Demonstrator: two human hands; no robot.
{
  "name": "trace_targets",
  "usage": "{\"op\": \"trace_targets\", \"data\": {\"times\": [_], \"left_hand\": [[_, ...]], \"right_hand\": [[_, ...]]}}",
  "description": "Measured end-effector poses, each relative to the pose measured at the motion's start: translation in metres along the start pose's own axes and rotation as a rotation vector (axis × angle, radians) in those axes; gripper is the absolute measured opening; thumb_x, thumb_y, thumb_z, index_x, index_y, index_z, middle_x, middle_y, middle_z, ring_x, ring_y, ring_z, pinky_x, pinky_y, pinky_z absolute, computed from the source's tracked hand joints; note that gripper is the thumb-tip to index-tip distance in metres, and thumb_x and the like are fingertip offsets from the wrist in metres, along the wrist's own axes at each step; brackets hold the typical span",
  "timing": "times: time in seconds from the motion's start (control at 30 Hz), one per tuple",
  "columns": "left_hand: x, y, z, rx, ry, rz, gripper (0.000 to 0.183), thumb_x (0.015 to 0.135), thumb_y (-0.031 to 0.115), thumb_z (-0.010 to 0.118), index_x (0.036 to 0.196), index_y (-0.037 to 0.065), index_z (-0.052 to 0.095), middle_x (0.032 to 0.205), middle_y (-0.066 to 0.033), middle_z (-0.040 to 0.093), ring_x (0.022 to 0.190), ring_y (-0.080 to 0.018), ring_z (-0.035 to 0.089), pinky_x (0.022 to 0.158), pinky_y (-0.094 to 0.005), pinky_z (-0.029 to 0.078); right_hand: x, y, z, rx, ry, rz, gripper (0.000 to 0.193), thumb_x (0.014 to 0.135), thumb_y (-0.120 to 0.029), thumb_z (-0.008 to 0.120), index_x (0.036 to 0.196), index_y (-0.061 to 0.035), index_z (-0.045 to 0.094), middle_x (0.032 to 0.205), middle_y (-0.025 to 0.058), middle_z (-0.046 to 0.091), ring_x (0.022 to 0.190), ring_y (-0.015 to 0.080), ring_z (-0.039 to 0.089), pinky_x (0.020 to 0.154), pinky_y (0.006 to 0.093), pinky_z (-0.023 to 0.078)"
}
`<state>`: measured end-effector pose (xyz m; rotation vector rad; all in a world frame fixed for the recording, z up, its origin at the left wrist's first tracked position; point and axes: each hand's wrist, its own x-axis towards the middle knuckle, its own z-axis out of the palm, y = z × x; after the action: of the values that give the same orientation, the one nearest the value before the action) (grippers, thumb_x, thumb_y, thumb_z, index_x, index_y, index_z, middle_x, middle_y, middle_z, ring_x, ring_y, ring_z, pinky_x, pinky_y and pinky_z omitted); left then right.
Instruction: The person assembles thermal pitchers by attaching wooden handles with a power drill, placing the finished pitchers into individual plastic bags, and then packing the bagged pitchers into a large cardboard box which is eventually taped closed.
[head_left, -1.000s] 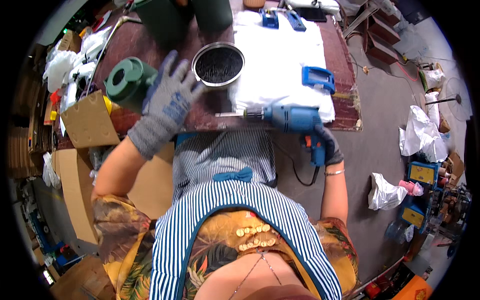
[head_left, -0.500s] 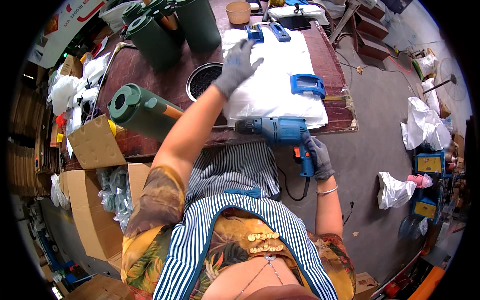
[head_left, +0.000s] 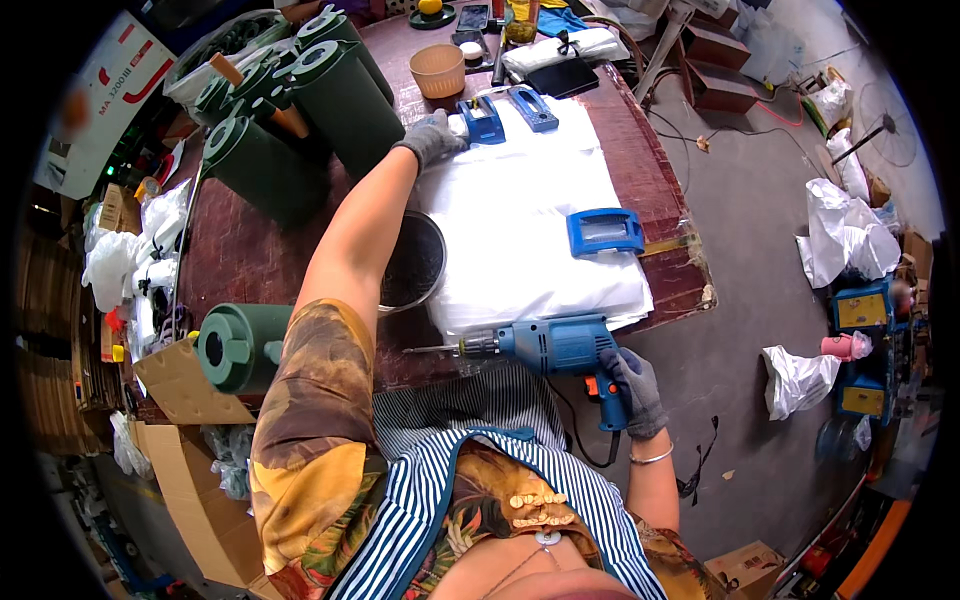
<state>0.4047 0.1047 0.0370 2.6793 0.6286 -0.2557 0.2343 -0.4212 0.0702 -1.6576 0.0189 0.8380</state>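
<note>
Blue electric drill (head_left: 560, 345) is held level at the near edge of the counter (head_left: 250, 250), bit pointing toward the person's left, body just over the counter's front lip. Right hand (head_left: 630, 390), in a grey glove, is clamped round the pistol grip below the drill body; cord hangs down from the grip. The grip suggests the drill is kept ready but idle: the bit touches nothing I can make out.

Left hand (head_left: 432, 138), also grey-gloved, is stretched well away across the counter, fingers closed on the far corner of the white sheet (head_left: 530, 230), right beside a blue plastic piece (head_left: 482, 120). Whether it pinches the sheet or the blue piece cannot be told. The arm crosses over a round metal bowl (head_left: 412, 262) with dark contents, which sits at the sheet's left edge.

So drill and left hand are well apart: drill at the near edge, left hand at the far end of the sheet.

On the sheet: a second blue plastic piece (head_left: 533, 106) next to the first, and a larger blue rectangular frame (head_left: 605, 232) near its right edge. The sheet likely serves as a clean work surface for the blue parts.

Further out: dark green cylinders (head_left: 300, 110) standing in a cluster at far left, one green cylinder (head_left: 240, 345) lying on its side near left, a tan cup (head_left: 438, 70) at the far end.
</note>
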Motion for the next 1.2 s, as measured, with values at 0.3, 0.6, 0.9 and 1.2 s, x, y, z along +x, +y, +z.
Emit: {"op": "trace_targets", "data": {"times": [0.3, 0.6, 0.9, 1.2], "left_hand": [[0.009, 0.024, 0.017, -0.14, 0.375, -0.029, 0.051, 0.081, 0.034, 0.064, 0.123, 0.006, 0.056, 0.118, -0.0234, 0.064, 0.113, -0.0377, 0.061, 0.097, -0.0439, 0.048], [0.056, -0.011, 0.017, -0.123, 0.502, 0.063, 0.052, 0.083, 0.037, 0.066, 0.124, 0.007, 0.057, 0.12, -0.0236, 0.064, 0.113, -0.0388, 0.061, 0.097, -0.043, 0.047], [0.029, 0.034, 0.011, -0.169, 0.545, -0.094, 0.037, 0.088, 0.029, 0.054, 0.116, 0.006, 0.062, 0.113, -0.0243, 0.066, 0.106, -0.0412, 0.064, 0.092, -0.0495, 0.05], [-0.107, 0.122, -0.033, -0.368, 0.621, 0.009, 0.062, 0.088, 0.044, 0.059, 0.134, 0.003, 0.05, 0.129, -0.0294, 0.054, 0.119, -0.0422, 0.055, 0.096, -0.0495, 0.045]], "right_hand": [[0.024, 0.015, -0.003, 0.187, -0.005, -0.006, 0.028, 0.092, -0.028, 0.068, 0.098, -0.0013, 0.068, 0.082, -0.0017, 0.063, 0.069, 0.0054, 0.055, 0.062, 0.0206, 0.048], [0.031, -0.019, 0.007, -0.027, 0.086, 0.036, 0.03, 0.094, -0.031, 0.068, 0.089, -0.0012, 0.069, 0.074, -0.0015, 0.061, 0.066, 0.0061, 0.055, 0.059, 0.0236, 0.046], [0.035, -0.05, -0.001, 0.022, 0.046, 0.119, 0.031, 0.092, -0.033, 0.071, 0.087, -0.003, 0.068, 0.075, -0.0007, 0.062, 0.065, 0.0049, 0.055, 0.058, 0.022, 0.047], [0.04, -0.025, 0.008, -0.982, 0.568, -0.486, 0.037, 0.093, -0.042, 0.061, 0.109, -0.0079, 0.06, 0.093, 0.0136, 0.064, 0.078, 0.0329, 0.064, 0.066, 0.0402, 0.051]]}}
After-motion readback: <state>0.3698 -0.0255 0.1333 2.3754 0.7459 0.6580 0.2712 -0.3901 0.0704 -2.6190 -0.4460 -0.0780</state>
